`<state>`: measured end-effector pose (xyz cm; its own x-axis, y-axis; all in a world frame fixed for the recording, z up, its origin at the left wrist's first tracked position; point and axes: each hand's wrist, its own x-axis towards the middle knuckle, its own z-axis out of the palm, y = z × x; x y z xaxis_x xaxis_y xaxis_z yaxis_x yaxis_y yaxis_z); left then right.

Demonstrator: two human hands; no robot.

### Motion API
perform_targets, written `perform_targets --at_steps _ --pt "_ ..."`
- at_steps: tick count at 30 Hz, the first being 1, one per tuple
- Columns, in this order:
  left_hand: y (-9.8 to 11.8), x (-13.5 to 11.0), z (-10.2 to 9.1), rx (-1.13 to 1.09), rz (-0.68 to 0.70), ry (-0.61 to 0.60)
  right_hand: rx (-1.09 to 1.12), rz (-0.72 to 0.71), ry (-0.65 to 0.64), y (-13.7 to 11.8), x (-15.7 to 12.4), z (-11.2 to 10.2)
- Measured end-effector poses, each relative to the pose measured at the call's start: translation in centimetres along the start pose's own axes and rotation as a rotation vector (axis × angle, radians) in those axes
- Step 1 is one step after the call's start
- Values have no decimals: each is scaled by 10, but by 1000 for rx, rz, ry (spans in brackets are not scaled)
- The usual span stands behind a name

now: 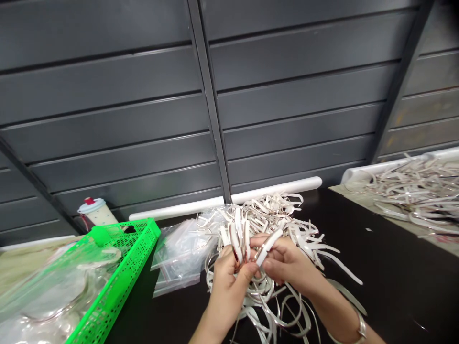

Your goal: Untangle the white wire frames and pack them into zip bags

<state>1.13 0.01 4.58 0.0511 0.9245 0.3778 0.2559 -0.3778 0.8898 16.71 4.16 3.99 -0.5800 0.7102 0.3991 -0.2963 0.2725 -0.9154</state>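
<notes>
My left hand (231, 277) is closed around a small bunch of curved strips (239, 239), white on one face and shiny metallic on the other, with their ends pointing up. In my right hand (287, 260), thumb and fingers pinch a single white strip (268, 247), tilted to the upper right beside the bunch. The two hands nearly meet, thumbs close together. Below and behind them lies a tangled pile of similar curved strips (270, 208), and the hands hide part of it. The exact kind of these strips cannot be made out.
Clear plastic bags (179, 253) lie left of the pile on the black table (380, 267). A green perforated basket (118, 282) holds bagged strips. Behind it stands a cup with a blue lid (91, 205). White tubes (276, 190) run along the grey panelled wall; another strip pile (423, 191) lies right.
</notes>
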Motion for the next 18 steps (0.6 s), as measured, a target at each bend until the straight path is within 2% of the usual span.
perform_targets --at_steps 4,7,12,15,18 --pt "-3 2 3 140 107 -27 -111 -109 151 -2 5 16" --pt "-2 2 3 149 142 -66 -117 -82 161 -4 6 18" --pt "8 2 -3 51 90 -260 103 80 86 1 3 9" --pt "9 5 -7 33 35 -279 119 105 140 4 3 10" --pt "6 7 -9 -50 -55 -247 137 90 191 5 5 11"
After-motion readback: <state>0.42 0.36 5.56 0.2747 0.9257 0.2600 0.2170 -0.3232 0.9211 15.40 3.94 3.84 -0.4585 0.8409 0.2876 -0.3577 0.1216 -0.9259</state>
